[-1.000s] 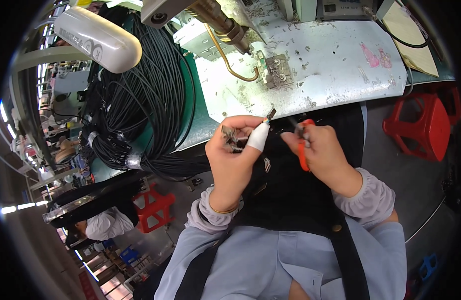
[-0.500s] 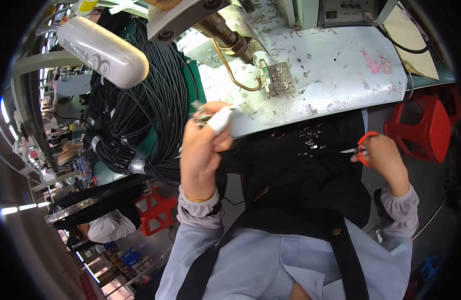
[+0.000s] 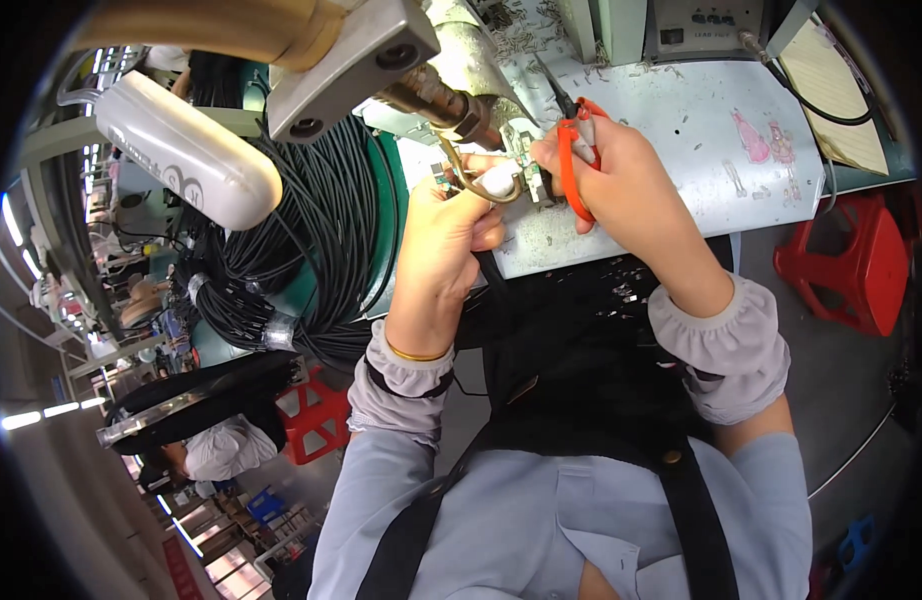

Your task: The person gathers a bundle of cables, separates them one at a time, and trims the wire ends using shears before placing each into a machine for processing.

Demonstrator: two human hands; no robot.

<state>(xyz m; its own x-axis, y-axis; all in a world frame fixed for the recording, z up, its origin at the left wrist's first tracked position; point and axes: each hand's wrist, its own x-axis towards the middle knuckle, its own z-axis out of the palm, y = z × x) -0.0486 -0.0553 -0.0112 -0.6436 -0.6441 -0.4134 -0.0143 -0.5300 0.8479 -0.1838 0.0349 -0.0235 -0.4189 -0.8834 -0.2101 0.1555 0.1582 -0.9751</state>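
My left hand (image 3: pixel 439 225) is closed by the bent brass tube (image 3: pixel 457 165) of a bench machine. Small metal pieces (image 3: pixel 442 174) stick out between its fingers, their kind too small to make out. A white cover (image 3: pixel 499 179) wraps one fingertip. My right hand (image 3: pixel 626 180) is closed round orange-handled scissors (image 3: pixel 569 178), their blades pointing up and away. Its fingertips are at the small green and metal fixture (image 3: pixel 531 160), under the machine's press head (image 3: pixel 469 118). Whether they pinch a part there is hidden.
Metal scraps (image 3: pixel 621 290) lie on my black apron (image 3: pixel 571 370), others across the white work plate (image 3: pixel 671 170). Coiled black cables (image 3: pixel 321 200) fill the left side. A white cylinder (image 3: pixel 191 150) hangs at upper left. A red stool (image 3: pixel 851 265) stands right, another red stool (image 3: pixel 316 415) left.
My right hand has swung from over the lap up and left to the fixture, still with the scissors. The left hand has moved right and up, closer to the press head.
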